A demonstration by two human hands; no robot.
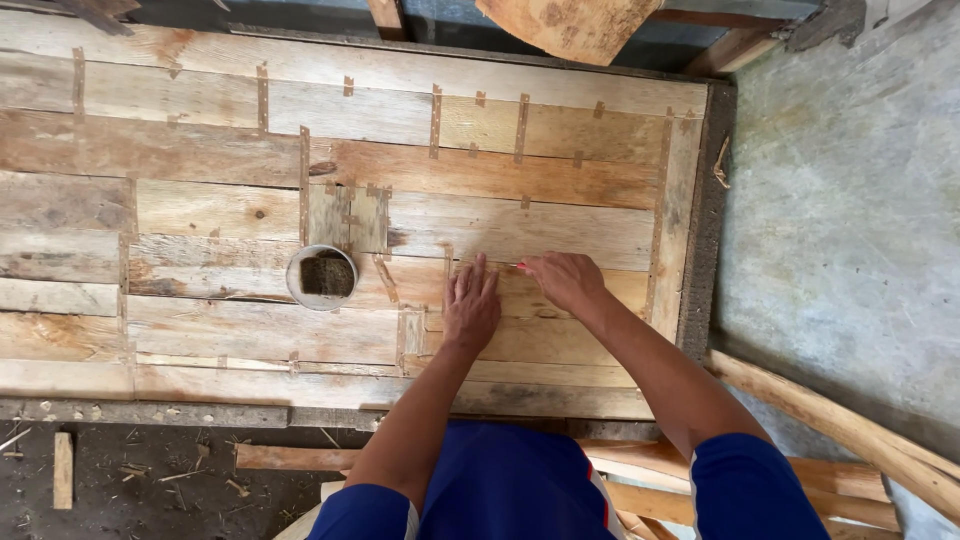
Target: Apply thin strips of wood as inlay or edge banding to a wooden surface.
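On worktop [200, 200] | left hand [470, 305] lay flat, empty | right hand [562, 280], at its 3 o'clock, pinched tiny unclear item; grip partly hidden

worktop [250, 330]: flat panel of joined pale and weathered wooden planks, seams bridged by many short thin wooden strips. a small round tin [321, 277] with dark contents stands on it left of centre. left hand [470, 305] lies flat on the planks; right hand [562, 280] rests just beside it.
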